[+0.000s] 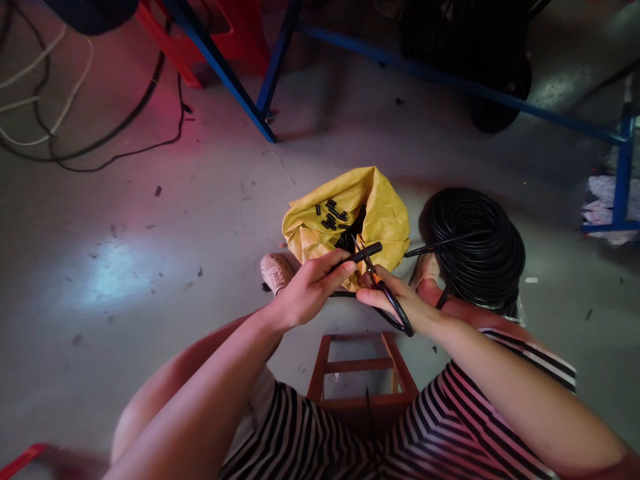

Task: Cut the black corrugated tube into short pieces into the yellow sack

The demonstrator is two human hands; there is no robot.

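Over a yellow sack, my left hand (320,280) is closed around a short black ridged tube (370,252), its end sticking out past the fingers. My right hand (397,297) grips scissors (395,303) with black handles and an orange part near the pivot. Their blades point up and lie across the tube; whether they touch it I cannot tell. The yellow sack (390,213) stands open on the floor between my feet. Several short black cut pieces (330,217) rest on its inner fold, and more dark pieces sit deeper inside.
A large coil of black tubing (475,247) lies beside my right foot, one length reaching toward the sack. A wooden stool (357,365) is under me. Blue metal frame legs (267,107), a red plastic stool (250,40) and loose cables (130,120) are farther off.
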